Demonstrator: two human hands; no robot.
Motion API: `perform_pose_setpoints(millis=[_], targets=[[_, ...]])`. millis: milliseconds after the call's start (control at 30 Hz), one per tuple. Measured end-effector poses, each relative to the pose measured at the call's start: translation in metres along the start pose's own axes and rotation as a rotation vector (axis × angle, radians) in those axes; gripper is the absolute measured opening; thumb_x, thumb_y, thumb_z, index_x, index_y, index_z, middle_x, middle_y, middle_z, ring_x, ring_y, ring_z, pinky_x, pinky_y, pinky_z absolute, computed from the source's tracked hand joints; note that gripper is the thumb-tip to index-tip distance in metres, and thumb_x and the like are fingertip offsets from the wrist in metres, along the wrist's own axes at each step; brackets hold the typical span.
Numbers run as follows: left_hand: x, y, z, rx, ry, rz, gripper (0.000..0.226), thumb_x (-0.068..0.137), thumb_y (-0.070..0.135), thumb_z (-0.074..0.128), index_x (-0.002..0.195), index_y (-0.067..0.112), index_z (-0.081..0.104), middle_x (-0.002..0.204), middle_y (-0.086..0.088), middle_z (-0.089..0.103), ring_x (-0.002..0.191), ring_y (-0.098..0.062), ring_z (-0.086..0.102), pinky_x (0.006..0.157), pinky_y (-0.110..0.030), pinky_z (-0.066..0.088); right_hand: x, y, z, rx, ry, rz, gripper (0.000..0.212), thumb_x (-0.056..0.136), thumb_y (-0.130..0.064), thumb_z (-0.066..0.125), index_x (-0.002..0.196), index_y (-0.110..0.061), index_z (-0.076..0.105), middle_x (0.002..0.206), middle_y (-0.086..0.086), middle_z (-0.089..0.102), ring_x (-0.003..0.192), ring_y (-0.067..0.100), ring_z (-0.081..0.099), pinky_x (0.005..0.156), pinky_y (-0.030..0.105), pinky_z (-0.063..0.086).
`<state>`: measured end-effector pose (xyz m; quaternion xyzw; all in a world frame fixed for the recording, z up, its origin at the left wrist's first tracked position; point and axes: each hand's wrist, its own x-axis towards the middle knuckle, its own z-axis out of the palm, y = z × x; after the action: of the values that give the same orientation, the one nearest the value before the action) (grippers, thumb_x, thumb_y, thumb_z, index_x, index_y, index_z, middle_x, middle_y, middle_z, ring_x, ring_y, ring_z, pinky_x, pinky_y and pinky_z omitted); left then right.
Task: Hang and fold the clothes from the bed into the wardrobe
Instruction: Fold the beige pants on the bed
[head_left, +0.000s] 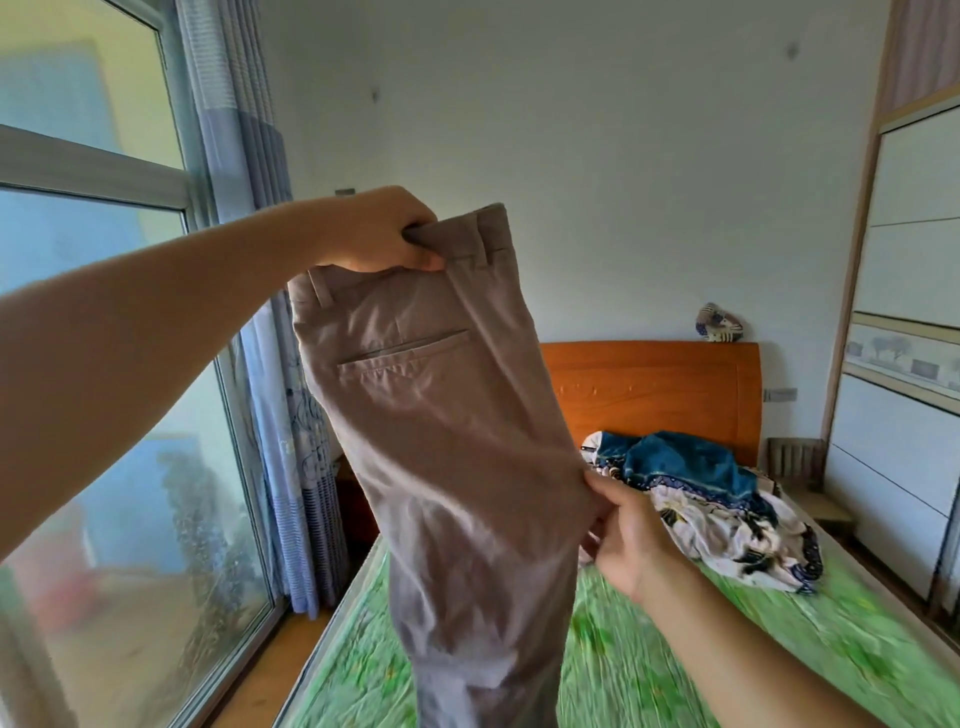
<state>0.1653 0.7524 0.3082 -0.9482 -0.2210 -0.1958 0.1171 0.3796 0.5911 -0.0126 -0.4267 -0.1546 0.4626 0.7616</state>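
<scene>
A pair of grey-brown trousers (447, 441) hangs in front of me over the bed (649, 649), back pocket facing me, legs dropping out of view below. My left hand (382, 234) grips the waistband at the top, fingers curled round it. My right hand (628, 535) pinches the trousers' right edge at seat height. On the green sheet near the orange headboard (649, 395) lies a crumpled heap of cloth (717, 504) in blue and white floral print. The wardrobe (904, 338) with white sliding panels stands along the right wall.
A large window (104, 364) with a blue curtain (291, 467) fills the left side. Wooden floor shows in the narrow gap between window and bed. A small patterned object (719, 323) sits on top of the headboard.
</scene>
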Motion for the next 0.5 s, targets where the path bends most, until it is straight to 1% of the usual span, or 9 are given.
perform_pose_setpoints(millis=[33,100,167,233,300,333,400,467,500], targets=[[-0.004,-0.007,-0.001,0.003,-0.009,-0.014,0.019,0.09,0.041,0.069,0.08,0.027,0.061,0.079,0.005,0.061,0.074,-0.014,0.056,0.066,-0.032,0.038,0.003,-0.003,0.0,0.013,-0.008,-0.034,0.009,0.089,-0.009,0.063,0.095,-0.016,0.063,0.084,0.008,0.069,0.065,0.017,0.064,0.053,0.029,0.046],[-0.011,-0.019,-0.003,-0.007,-0.006,-0.032,0.02,0.09,0.041,0.07,0.077,0.03,0.059,0.08,0.007,0.062,0.076,-0.014,0.058,0.068,-0.032,0.04,0.007,-0.012,0.0,-0.002,-0.067,-0.114,0.036,0.083,0.004,0.064,0.106,-0.023,0.061,0.097,0.012,0.073,0.081,0.021,0.068,0.071,0.034,0.05],[-0.014,-0.025,-0.003,-0.015,0.011,-0.037,0.017,0.089,0.041,0.07,0.083,0.027,0.063,0.081,0.007,0.064,0.078,-0.013,0.06,0.066,-0.03,0.041,0.007,-0.021,0.002,-0.183,-0.175,-0.148,0.051,0.073,0.002,0.072,0.118,-0.023,0.067,0.107,0.013,0.075,0.096,0.027,0.067,0.085,0.041,0.046],[-0.015,-0.027,-0.004,-0.02,0.021,-0.035,0.018,0.089,0.041,0.07,0.089,0.023,0.066,0.082,0.007,0.065,0.078,-0.014,0.061,0.064,-0.027,0.04,0.006,-0.028,0.001,-0.461,-0.219,-0.186,0.039,0.07,-0.003,0.078,0.108,-0.011,0.075,0.106,0.017,0.075,0.096,0.032,0.069,0.087,0.044,0.049],[-0.015,-0.026,-0.006,-0.01,0.036,-0.04,0.023,0.09,0.04,0.07,0.093,0.017,0.068,0.083,0.004,0.065,0.08,-0.019,0.062,0.065,-0.029,0.04,0.005,-0.036,-0.002,-0.702,-0.136,-0.293,0.017,0.078,-0.003,0.078,0.095,-0.005,0.075,0.096,0.015,0.076,0.094,0.034,0.071,0.09,0.047,0.052],[-0.014,-0.025,-0.007,-0.005,0.042,-0.042,0.025,0.09,0.04,0.069,0.095,0.015,0.068,0.084,0.003,0.065,0.081,-0.02,0.061,0.067,-0.031,0.041,0.006,-0.042,-0.005,-0.809,-0.096,-0.348,0.008,0.083,-0.005,0.077,0.09,-0.004,0.073,0.088,0.011,0.075,0.09,0.031,0.071,0.085,0.043,0.052],[-0.013,-0.018,-0.009,-0.014,0.048,-0.038,0.024,0.09,0.041,0.068,0.092,0.017,0.067,0.083,0.004,0.064,0.08,-0.019,0.061,0.068,-0.031,0.04,0.006,-0.06,-0.009,-1.058,-0.039,-0.434,0.011,0.086,-0.01,0.077,0.08,-0.008,0.067,0.079,0.002,0.065,0.082,0.023,0.062,0.073,0.035,0.044],[-0.01,-0.004,-0.011,-0.017,0.048,-0.016,0.019,0.091,0.042,0.068,0.087,0.023,0.064,0.082,0.007,0.062,0.08,-0.016,0.059,0.064,-0.029,0.039,-0.004,-0.082,0.003,-1.217,-0.09,-0.448,0.017,0.083,-0.015,0.08,0.094,-0.016,0.067,0.105,-0.002,0.063,0.103,0.018,0.058,0.086,0.034,0.042],[-0.007,0.005,-0.011,-0.021,0.046,0.001,0.019,0.091,0.041,0.068,0.087,0.023,0.064,0.082,0.007,0.062,0.08,-0.017,0.06,0.064,-0.029,0.04,-0.014,-0.093,0.018,-1.216,-0.182,-0.443,0.033,0.08,-0.018,0.082,0.108,-0.023,0.064,0.122,-0.007,0.059,0.117,0.014,0.053,0.097,0.034,0.038]])
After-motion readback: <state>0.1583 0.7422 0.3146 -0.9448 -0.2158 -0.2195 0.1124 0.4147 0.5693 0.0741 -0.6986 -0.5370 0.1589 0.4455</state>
